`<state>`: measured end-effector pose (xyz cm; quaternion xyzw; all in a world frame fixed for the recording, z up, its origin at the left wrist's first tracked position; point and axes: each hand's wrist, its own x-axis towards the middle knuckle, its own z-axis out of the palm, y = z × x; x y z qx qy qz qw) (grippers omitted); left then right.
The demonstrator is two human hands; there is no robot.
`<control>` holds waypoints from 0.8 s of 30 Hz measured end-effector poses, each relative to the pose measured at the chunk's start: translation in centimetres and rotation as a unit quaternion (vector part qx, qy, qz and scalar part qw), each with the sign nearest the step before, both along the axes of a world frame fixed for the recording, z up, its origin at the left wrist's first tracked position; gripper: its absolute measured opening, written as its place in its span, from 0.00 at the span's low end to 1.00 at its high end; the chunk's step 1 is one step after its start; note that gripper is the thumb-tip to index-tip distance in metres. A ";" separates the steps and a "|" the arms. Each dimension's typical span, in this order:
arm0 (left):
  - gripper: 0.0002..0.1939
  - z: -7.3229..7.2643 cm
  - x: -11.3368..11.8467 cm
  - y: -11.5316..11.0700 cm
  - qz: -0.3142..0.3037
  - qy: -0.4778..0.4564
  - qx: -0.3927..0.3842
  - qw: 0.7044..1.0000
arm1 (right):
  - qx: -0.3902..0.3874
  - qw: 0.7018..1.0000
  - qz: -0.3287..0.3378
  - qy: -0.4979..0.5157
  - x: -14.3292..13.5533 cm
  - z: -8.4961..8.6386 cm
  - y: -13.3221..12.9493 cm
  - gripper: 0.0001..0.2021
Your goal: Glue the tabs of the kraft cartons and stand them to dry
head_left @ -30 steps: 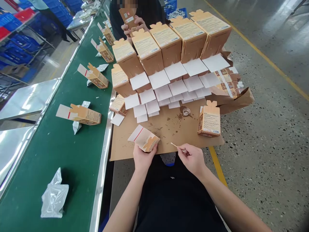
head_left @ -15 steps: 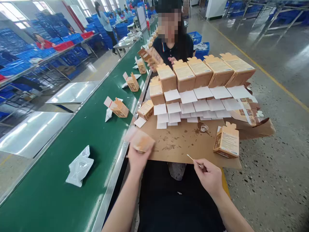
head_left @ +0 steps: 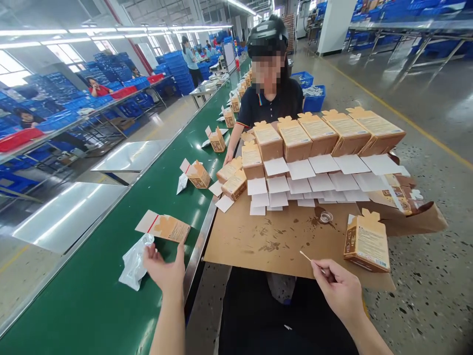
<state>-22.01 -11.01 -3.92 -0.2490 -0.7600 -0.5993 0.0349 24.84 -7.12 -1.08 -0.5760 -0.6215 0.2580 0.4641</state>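
One tan, box-shaped carton (head_left: 173,228) lies on the smooth green belt (head_left: 99,315) at 12 o'clock from your left hand (head_left: 166,268), its fingers spread, released; a crinkled silvery pouch (head_left: 132,265) sits at 9 o'clock. Your right hand (head_left: 338,286) pinches a thin, white-tipped swab (head_left: 305,256).

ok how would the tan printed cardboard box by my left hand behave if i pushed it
The tan printed cardboard box should probably keep its shape, as its side looks flat. Its jutting white flap with a red stripe would likely bend first. It may well slide easily, since the green belt looks smooth and glossy.
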 end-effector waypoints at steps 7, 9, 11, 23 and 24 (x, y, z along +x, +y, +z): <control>0.21 4.0 3.5 10.1 -0.185 0.043 0.040 0.981 | -0.025 0.998 -0.050 -0.003 1.5 0.0 -0.4 0.23; 0.17 6.0 3.8 15.9 -0.243 0.015 -0.095 0.965 | -0.025 0.999 -0.045 0.000 1.3 0.3 -0.1 0.23; 0.15 6.9 4.5 20.4 -0.272 0.001 -0.165 0.948 | -0.018 0.999 -0.043 0.005 1.1 0.5 0.0 0.24; 0.28 8.7 4.8 26.8 -0.257 0.064 -0.274 0.925 | 0.003 0.996 -0.087 0.004 2.5 0.0 -0.4 0.27; 0.29 9.3 4.8 28.3 -0.261 0.062 -0.286 0.920 | 0.005 0.997 -0.083 0.003 2.4 0.2 -0.1 0.28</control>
